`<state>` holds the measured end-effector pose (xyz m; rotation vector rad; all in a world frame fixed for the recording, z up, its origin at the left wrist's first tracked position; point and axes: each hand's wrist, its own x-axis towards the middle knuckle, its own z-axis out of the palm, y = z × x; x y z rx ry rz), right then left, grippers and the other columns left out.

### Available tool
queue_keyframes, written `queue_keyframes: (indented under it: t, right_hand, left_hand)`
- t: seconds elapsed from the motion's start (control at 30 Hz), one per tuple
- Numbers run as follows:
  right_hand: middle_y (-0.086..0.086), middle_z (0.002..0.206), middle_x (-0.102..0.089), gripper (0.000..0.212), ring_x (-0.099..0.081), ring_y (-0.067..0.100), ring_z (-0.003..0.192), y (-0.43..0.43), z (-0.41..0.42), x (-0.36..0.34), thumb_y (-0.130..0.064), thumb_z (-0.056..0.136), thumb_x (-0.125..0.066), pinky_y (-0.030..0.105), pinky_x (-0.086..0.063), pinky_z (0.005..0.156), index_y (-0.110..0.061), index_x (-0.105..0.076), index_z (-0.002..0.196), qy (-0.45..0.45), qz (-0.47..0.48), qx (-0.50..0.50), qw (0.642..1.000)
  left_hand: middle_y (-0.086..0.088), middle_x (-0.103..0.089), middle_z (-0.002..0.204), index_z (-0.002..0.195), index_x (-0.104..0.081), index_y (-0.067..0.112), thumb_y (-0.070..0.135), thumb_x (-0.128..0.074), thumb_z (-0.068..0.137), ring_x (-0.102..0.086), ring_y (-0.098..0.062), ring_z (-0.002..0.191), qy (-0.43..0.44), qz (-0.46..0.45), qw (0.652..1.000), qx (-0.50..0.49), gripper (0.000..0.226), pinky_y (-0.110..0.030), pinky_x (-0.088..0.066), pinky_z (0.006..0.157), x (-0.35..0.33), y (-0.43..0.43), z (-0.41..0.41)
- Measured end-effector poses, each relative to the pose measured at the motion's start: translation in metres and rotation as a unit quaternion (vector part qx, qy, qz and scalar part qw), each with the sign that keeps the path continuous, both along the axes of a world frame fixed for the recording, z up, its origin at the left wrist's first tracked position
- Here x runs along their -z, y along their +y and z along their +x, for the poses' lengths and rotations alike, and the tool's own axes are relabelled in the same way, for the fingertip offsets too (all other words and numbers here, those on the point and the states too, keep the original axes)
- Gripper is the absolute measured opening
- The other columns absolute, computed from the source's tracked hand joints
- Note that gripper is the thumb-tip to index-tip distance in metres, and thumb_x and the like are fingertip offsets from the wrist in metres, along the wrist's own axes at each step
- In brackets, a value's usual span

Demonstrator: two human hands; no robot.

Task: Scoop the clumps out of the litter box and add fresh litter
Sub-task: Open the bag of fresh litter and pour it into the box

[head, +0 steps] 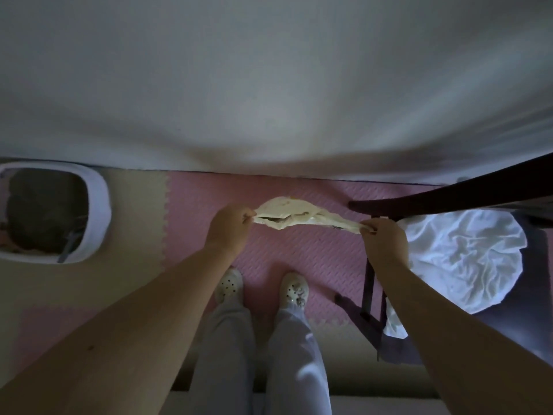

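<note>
Right now I have a thin cream plastic bag [299, 218] stretched above the pink foam mat [299, 265]. My left hand [229, 232] pinches one end and my right hand [384, 244] pinches the other, fingers curled tight. Its long axis runs side to side, and the mouth seems to be a narrow slit facing up. I judge it light, limp and slippery, best held by the bunched ends. The litter box [98, 211] sits well apart to my left, with the scoop [70, 245] inside.
</note>
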<state>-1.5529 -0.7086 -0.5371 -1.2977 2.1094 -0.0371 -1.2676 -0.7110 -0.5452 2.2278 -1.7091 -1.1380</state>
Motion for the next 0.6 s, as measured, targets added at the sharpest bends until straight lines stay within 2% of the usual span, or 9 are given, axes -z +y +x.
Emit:
queue_keyframes:
  t: [0.17, 0.27, 0.4, 0.47, 0.6]
  right_hand:
    - [0.006, 0.095, -0.070, 0.022, -0.059, 0.020, 0.080, -0.006, 0.004, 0.031, -0.011, 0.093, -0.054, 0.029, -0.044, 0.070, -0.016, -0.072, 0.104, 0.000, -0.011, 0.000, 1.000]
    - [0.010, 0.099, -0.069, 0.024, -0.062, 0.027, 0.089, -0.012, 0.005, 0.043, -0.010, 0.094, -0.052, 0.033, -0.047, 0.074, -0.013, -0.071, 0.108, 0.002, -0.020, -0.002, 1.000]
    - [0.010, 0.101, -0.069, 0.026, -0.063, 0.027, 0.090, -0.018, 0.009, 0.055, -0.009, 0.094, -0.050, 0.044, -0.052, 0.081, -0.012, -0.070, 0.111, -0.005, -0.027, 0.001, 1.000]
    - [0.010, 0.102, -0.069, 0.027, -0.063, 0.027, 0.091, -0.019, 0.011, 0.059, -0.008, 0.095, -0.049, 0.043, -0.052, 0.082, -0.012, -0.069, 0.112, -0.010, -0.020, 0.010, 1.000]
    - [0.010, 0.118, -0.066, 0.030, -0.059, 0.026, 0.108, -0.016, 0.013, 0.061, -0.009, 0.097, -0.045, 0.038, -0.047, 0.094, -0.011, -0.065, 0.120, -0.025, -0.002, 0.013, 1.000]
  left_hand:
    - [-0.010, -0.066, 0.106, 0.112, -0.068, 0.008, 0.008, -0.053, 0.094, -0.051, -0.010, 0.082, -0.006, 0.000, 1.000, 0.013, 0.024, -0.022, -0.036, 0.072, 0.031, -0.009, 0.001]
    - [-0.010, -0.067, 0.105, 0.111, -0.069, 0.008, 0.007, -0.054, 0.094, -0.052, -0.011, 0.083, -0.005, -0.005, 1.000, 0.006, 0.023, -0.022, -0.037, 0.073, 0.044, -0.019, 0.001]
    - [-0.012, -0.067, 0.107, 0.112, -0.068, 0.006, 0.006, -0.052, 0.094, -0.057, -0.016, 0.088, -0.003, 0.003, 1.000, 0.004, 0.024, -0.023, -0.039, 0.075, 0.057, -0.028, -0.001]
    - [-0.013, -0.066, 0.110, 0.117, -0.066, 0.006, 0.005, -0.051, 0.095, -0.060, -0.021, 0.093, -0.004, 0.023, 1.000, 0.017, 0.027, -0.024, -0.042, 0.077, 0.062, -0.028, -0.002]
    - [-0.008, -0.065, 0.114, 0.125, -0.060, 0.013, 0.004, -0.047, 0.093, -0.058, -0.016, 0.090, 0.004, 0.087, 0.994, 0.066, 0.035, -0.023, -0.041, 0.073, 0.066, -0.021, -0.003]
